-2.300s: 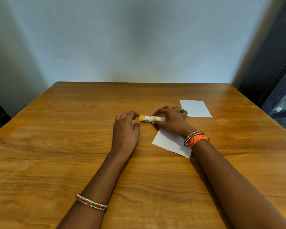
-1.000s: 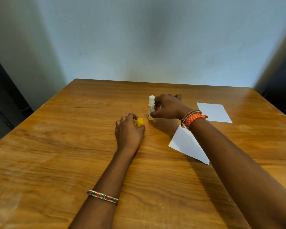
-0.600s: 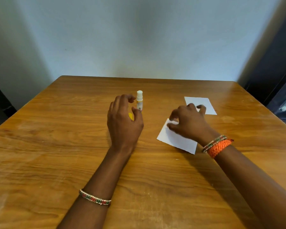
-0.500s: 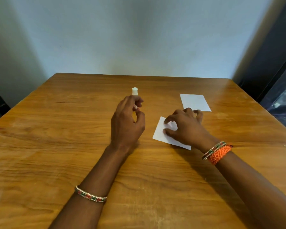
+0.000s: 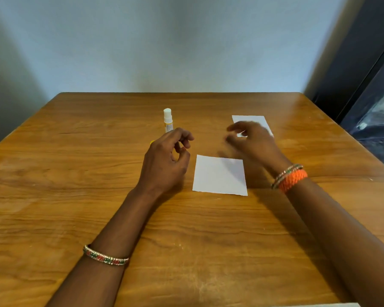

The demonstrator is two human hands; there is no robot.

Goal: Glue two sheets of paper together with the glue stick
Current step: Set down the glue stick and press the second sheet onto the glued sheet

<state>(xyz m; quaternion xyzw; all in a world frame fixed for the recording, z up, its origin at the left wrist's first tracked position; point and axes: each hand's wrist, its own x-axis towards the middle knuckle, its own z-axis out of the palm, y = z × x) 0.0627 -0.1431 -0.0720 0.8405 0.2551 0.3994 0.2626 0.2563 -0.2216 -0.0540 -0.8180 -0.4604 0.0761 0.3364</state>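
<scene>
An uncapped glue stick [image 5: 167, 120] stands upright on the wooden table [image 5: 75, 196], white tip up. My left hand [image 5: 165, 161] hovers just in front of it with fingers loosely curled, not touching it. A bit of the yellow cap [image 5: 151, 142] peeks out behind that hand's far edge. One white paper sheet [image 5: 220, 175] lies flat to the right of my left hand. My right hand [image 5: 249, 140] is motion-blurred above the table, fingers apart and empty, over the near corner of the second white sheet [image 5: 253, 119], which it partly hides.
A pale wall runs along the table's far edge. A dark frame and glass [image 5: 368, 89] stand to the right. Both wrists carry bracelets, with an orange band [image 5: 293, 177] on the right one.
My right hand lifted off the near sheet and swung toward the far sheet. The near sheet now lies squarer to me. My left hand drew back from the glue stick.
</scene>
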